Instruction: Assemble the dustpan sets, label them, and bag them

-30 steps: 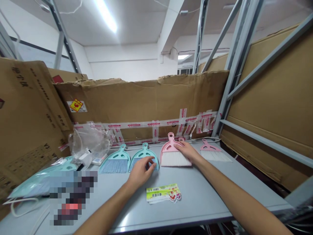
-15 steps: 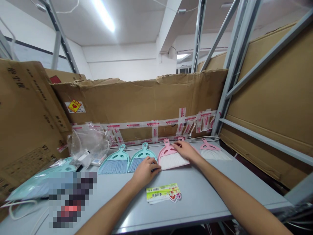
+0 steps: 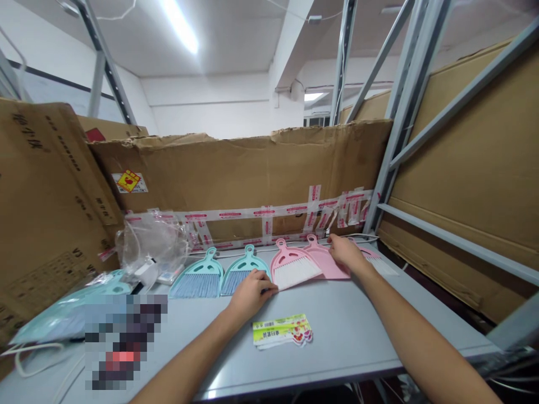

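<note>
My left hand (image 3: 252, 293) rests on the table, fingers curled and tips pinched at the lower left corner of a pink dustpan (image 3: 279, 252). A pink brush with white bristles (image 3: 298, 271) lies on that dustpan, slightly tilted. Over the right edge of a second, bare pink dustpan (image 3: 322, 262) is my right hand (image 3: 347, 253), its fingers apart and holding nothing I can see. Partly behind that hand lies another pink brush (image 3: 381, 264). Left of my left hand, two teal dustpans carry blue-bristled brushes, one nearer (image 3: 248, 264) and one farther (image 3: 202, 280).
A stack of printed yellow-green cards (image 3: 281, 331) lies in front of my hands. Clear plastic bags (image 3: 151, 241) and a packed teal set (image 3: 71, 308) are at the left. Cardboard (image 3: 244, 179) walls the back; a metal shelf frame (image 3: 404, 112) stands right.
My right hand has moved right, off the first pink dustpan and its brush, uncovering the second pink dustpan. That brush now sits a little more tilted. My left hand stays in place.
</note>
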The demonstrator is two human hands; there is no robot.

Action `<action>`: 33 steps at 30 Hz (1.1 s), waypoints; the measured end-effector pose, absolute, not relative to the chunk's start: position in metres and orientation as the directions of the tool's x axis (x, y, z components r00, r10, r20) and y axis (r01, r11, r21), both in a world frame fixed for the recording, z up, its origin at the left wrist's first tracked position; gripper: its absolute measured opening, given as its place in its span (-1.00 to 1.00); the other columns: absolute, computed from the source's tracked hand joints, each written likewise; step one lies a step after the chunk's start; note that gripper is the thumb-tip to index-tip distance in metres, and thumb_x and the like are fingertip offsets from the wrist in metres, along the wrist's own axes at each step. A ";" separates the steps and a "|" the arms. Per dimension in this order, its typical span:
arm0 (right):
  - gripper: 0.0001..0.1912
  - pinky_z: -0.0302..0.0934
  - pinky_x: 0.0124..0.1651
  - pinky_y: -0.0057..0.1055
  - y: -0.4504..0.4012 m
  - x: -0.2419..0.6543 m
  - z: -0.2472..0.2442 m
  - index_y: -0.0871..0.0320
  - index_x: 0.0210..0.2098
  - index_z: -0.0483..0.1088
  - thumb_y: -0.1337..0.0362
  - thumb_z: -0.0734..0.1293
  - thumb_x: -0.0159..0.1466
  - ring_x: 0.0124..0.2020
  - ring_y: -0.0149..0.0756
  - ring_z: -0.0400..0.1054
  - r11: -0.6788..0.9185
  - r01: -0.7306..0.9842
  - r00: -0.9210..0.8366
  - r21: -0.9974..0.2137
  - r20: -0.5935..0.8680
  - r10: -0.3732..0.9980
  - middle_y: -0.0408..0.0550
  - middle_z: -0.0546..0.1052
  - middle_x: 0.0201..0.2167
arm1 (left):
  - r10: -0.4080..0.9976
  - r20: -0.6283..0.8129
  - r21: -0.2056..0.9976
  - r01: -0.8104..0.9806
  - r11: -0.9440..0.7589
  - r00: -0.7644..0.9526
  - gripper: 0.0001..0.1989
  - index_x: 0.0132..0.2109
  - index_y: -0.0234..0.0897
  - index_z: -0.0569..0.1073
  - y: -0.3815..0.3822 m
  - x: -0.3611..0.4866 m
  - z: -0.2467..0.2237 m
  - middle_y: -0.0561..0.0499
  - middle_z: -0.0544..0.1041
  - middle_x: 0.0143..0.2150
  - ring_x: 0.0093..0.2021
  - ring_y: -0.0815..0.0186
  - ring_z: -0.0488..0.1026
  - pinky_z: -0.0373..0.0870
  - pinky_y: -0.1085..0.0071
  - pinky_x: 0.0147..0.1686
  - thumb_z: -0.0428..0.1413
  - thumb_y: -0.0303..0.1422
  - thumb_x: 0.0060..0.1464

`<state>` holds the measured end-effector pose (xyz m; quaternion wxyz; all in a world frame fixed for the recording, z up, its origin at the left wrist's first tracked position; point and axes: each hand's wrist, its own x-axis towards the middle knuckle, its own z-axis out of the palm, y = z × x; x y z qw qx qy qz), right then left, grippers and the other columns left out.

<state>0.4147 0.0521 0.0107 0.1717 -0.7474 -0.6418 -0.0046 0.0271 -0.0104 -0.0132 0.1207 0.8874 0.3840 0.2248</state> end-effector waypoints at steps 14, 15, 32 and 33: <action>-0.83 0.30 -0.12 -0.29 0.021 0.480 0.054 0.07 -0.18 0.64 0.24 0.37 0.36 -0.17 -0.06 0.59 -0.063 0.907 0.262 -0.416 0.442 0.858 0.05 0.74 -0.16 | 0.683 0.359 0.370 0.575 -0.730 0.636 -0.73 0.06 -0.08 0.76 -0.012 0.024 -0.015 -0.15 0.64 -0.06 0.01 0.06 0.47 0.40 0.18 -0.01 0.14 -0.32 0.45; -0.84 0.31 -0.11 -0.29 0.021 0.483 0.053 0.07 -0.21 0.64 0.23 0.38 0.34 -0.18 -0.07 0.59 -0.048 0.894 0.263 -0.445 0.436 0.861 0.04 0.75 -0.17 | 0.684 0.355 0.372 0.576 -0.728 0.637 -0.72 0.06 -0.08 0.76 -0.011 0.024 -0.016 -0.14 0.65 -0.07 0.01 0.06 0.48 0.40 0.18 -0.01 0.13 -0.32 0.46; -0.75 0.38 0.07 -0.20 0.022 0.368 0.031 0.08 -0.20 0.54 0.05 0.36 0.32 -0.09 -0.07 0.54 0.316 0.557 0.090 -0.768 0.434 0.896 0.00 0.70 -0.14 | 0.846 0.340 0.789 0.364 -0.494 0.411 -0.50 0.18 -0.17 0.58 -0.024 0.021 0.004 -0.10 0.70 -0.04 -0.08 0.14 0.59 0.44 0.21 -0.01 -0.05 0.06 0.52; -0.74 0.39 0.04 -0.21 0.020 0.355 0.024 0.08 -0.18 0.51 0.02 0.35 0.34 -0.10 -0.08 0.54 0.330 0.507 0.076 -0.796 0.422 0.903 -0.01 0.68 -0.13 | 0.866 0.302 0.849 0.302 -0.434 0.398 -0.46 0.30 -0.17 0.51 -0.024 0.021 0.002 -0.11 0.71 -0.01 -0.08 0.15 0.61 0.46 0.22 -0.02 -0.03 0.09 0.50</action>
